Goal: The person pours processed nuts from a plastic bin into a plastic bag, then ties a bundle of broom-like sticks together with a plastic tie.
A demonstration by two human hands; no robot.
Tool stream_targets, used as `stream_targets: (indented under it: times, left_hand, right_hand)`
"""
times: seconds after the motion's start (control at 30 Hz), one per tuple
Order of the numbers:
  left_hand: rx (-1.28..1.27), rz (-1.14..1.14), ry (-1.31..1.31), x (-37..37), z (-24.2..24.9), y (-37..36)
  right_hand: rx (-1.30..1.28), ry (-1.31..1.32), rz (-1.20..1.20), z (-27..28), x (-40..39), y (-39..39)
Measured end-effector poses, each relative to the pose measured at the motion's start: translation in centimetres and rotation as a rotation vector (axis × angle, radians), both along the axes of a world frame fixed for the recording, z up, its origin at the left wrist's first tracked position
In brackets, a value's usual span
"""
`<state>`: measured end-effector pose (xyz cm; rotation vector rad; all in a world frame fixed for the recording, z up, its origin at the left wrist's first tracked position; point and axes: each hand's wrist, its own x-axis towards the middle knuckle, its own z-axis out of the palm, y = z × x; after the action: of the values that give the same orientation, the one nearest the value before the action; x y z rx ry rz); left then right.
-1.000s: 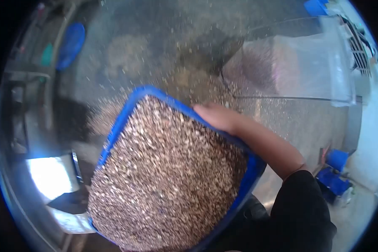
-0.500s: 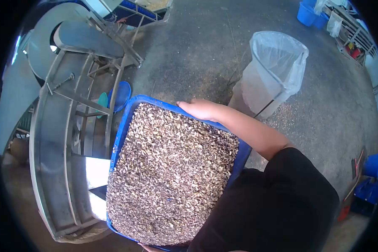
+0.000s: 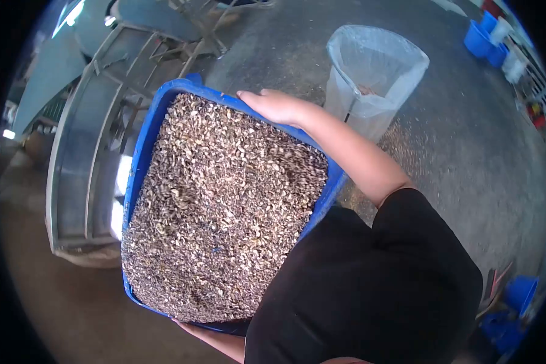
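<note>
right hand (image 3: 273, 106) clamps the far rim, left hand (image 3: 215, 340) cups beneath, carrying the heaped blue tray (image 3: 145, 139); a level, steady carry looks needed next.

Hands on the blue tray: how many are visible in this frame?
2. The right hand grips the far rim of the blue tray; the left hand shows only partly under the near edge, mostly hidden by the tray and the black sleeve.
</note>
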<state>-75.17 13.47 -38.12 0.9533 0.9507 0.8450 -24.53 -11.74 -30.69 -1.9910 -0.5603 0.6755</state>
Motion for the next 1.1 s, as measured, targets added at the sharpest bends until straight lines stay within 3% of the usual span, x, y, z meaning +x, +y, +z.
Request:
stream_targets:
  times: [0.13,0.27,0.4,0.57,0.7,1.1]
  left_hand:
    - [-0.033,0.023,-0.043,0.1,-0.6,-0.7]
    - [-0.099,0.042,-0.062,0.2,-0.7,-1.3]
    - [-0.052,0.043,-0.063,-0.1,-0.5,-1.4]
    - [-0.061,0.070,-0.092,0.2,0.1,-1.9]
    - [-0.053,0.084,-0.074,0.0,0.6,-2.3]
    - [-0.037,0.137,-0.042,-0.2,3.2,-3.6]
  right_hand:
    - [-0.059,-0.160,-0.132,0.8,-0.4,-0.5]
    - [-0.110,-0.026,-0.141,0.5,-0.7,-0.5]
    - [0.001,0.142,0.017,-1.1,0.9,0.3]
    - [-0.157,-0.043,-0.041,0.8,0.4,0.4]
    - [-0.085,0.095,-0.002,-1.1,1.4,0.7]
    - [-0.113,0.098,0.084,-3.5,3.7,2.3]
